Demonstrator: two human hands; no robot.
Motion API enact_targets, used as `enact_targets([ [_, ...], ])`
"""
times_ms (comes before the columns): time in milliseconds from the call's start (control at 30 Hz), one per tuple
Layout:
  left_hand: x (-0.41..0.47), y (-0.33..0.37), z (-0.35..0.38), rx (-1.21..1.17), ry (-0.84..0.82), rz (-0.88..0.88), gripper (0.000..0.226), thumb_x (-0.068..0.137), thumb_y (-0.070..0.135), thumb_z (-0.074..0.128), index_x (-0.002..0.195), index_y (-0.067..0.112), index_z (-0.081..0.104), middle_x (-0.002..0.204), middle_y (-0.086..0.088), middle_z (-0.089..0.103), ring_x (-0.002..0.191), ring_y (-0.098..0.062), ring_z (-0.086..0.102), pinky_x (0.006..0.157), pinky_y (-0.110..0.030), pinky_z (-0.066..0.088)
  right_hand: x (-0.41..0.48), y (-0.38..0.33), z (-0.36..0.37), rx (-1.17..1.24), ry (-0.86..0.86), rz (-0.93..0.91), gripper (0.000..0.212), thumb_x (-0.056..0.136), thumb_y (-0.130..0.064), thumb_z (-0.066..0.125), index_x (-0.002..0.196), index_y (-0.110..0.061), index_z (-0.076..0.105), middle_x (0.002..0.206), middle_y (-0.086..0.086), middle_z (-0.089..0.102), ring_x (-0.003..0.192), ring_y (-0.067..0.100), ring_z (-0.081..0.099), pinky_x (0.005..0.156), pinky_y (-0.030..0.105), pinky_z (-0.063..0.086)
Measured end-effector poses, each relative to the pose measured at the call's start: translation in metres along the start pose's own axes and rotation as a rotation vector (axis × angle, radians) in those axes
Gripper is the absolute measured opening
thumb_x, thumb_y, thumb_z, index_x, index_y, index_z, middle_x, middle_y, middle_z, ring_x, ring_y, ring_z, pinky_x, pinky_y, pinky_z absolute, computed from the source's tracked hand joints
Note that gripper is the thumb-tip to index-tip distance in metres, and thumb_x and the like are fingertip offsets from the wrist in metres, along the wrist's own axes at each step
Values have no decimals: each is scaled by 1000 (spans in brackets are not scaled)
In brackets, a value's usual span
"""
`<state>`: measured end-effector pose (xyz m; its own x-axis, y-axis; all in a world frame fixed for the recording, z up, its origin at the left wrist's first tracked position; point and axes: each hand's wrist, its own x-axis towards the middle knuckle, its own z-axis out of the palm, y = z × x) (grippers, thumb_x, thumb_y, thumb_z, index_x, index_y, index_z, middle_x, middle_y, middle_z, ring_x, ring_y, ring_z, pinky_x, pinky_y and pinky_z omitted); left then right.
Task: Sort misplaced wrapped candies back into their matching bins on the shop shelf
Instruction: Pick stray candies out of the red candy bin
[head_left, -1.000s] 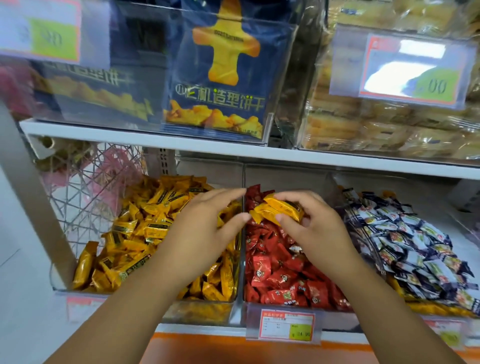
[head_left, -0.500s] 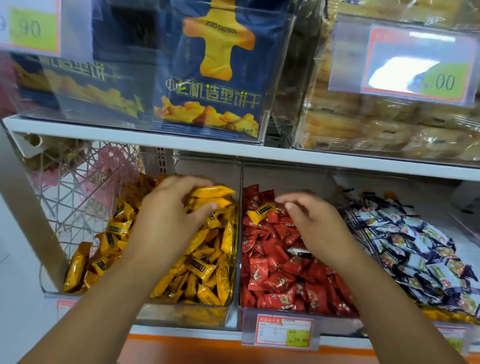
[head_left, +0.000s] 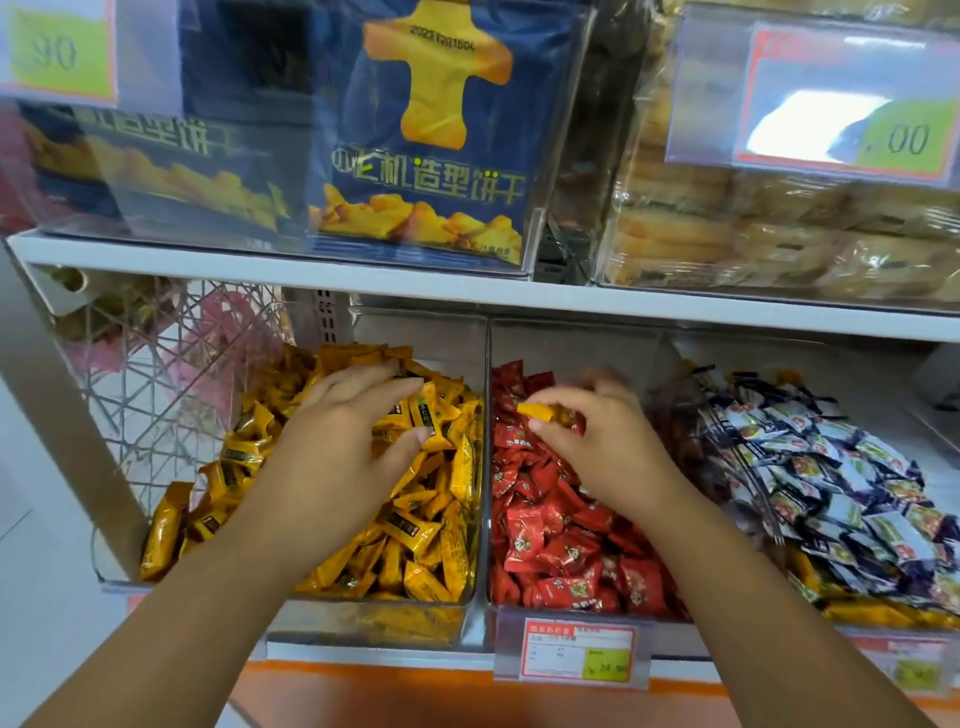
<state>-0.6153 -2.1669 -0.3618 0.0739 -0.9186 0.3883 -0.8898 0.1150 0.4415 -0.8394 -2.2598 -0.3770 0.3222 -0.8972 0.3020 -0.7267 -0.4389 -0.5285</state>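
- Yellow candy (head_left: 537, 411), one misplaced wrapped piece, is pinched between the thumb and fingertips of the right hand (head_left: 608, 441). It hangs over the far part of the red bin (head_left: 571, 343), toward 12 o'clock of the heap of red candies (head_left: 545, 545).
- The right hand's fingers curl narrowly round that one piece, and its forearm crosses the red heap from 5 o'clock.
- The left hand (head_left: 343, 441) is spread wide with its fingers fairly straight. It rests on the pile of yellow candies (head_left: 415, 545) in the yellow bin (head_left: 363, 623) and grips nothing that can be made out.
- The yellow bin stands at 9 o'clock of the red bin, the two touching along a clear wall.
- At 3 o'clock of the red bin lies a heap of blue-and-white candies (head_left: 831, 493), with some yellow wrappers along its front edge.
- A price tag (head_left: 576, 649) hangs at 6 o'clock of the red bin.
- At 12 o'clock, the upper shelf (head_left: 415, 293) carries a blue biscuit bag (head_left: 431, 130).
- A wire basket (head_left: 156, 374) sits at 9 o'clock of the yellow bin.
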Motion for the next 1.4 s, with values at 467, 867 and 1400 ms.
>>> enact_targets([
  [467,4,53,18,-154,182,200,26,87,34,66,112,32,70,86,23,56,93,-8,50,77,-24,36,-39,-22,-51,514,-28,-36,28,86,-17,70,105,-35,61,97,-15,69,84,2,63,77,20,52],
  [867,-5,8,3,187,-124,-110,55,81,50,66,131,30,58,138,3,52,126,-28,36,105,-41,31,-42,13,-42,-160,-266,18,14,89,-27,66,101,-23,73,101,-11,61,99,6,55,81,14,39],
  [1400,-4,27,37,-91,-318,54,89,60,88,5,143,55,12,155,27,1,138,9,-15,110,-18,-7,-16,35,-30,-357,-298,335,27,91,-9,54,116,-19,57,117,10,64,105,25,61,83,26,45],
])
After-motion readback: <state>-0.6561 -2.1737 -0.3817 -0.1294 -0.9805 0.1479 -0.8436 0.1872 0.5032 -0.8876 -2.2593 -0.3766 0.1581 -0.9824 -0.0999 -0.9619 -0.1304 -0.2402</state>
